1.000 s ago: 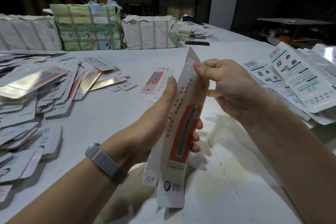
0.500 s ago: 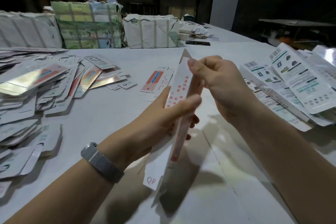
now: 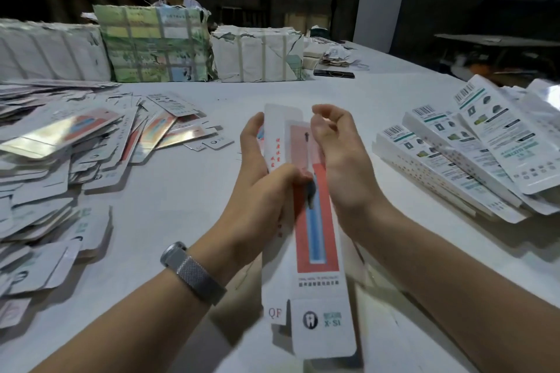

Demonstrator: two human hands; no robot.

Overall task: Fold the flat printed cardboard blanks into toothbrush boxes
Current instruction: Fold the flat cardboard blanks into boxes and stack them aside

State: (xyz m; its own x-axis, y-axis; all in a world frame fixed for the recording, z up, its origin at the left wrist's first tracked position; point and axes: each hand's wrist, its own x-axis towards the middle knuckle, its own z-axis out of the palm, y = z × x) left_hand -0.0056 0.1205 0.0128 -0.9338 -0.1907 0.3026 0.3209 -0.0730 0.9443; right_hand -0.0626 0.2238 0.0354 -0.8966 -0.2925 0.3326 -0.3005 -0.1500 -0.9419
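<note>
**Blank held upright between both hands**

The left hand [image 3: 260, 179] grips the toothbrush box blank [image 3: 315, 236] above the white worktop [image 3: 181, 191], thumb curled over its printed front (red panel, blue brush). The right hand [image 3: 339, 166] rests its palm against the blank's right edge, fingers loosely curled, pinching nothing. Flat blanks [image 3: 75, 142] lie piled at left.

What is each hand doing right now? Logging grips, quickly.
Left hand: grips the long white-and-red printed cardboard blank.
Right hand: fingers loosely curled, palm against the blank's edge; holding nothing.
</note>
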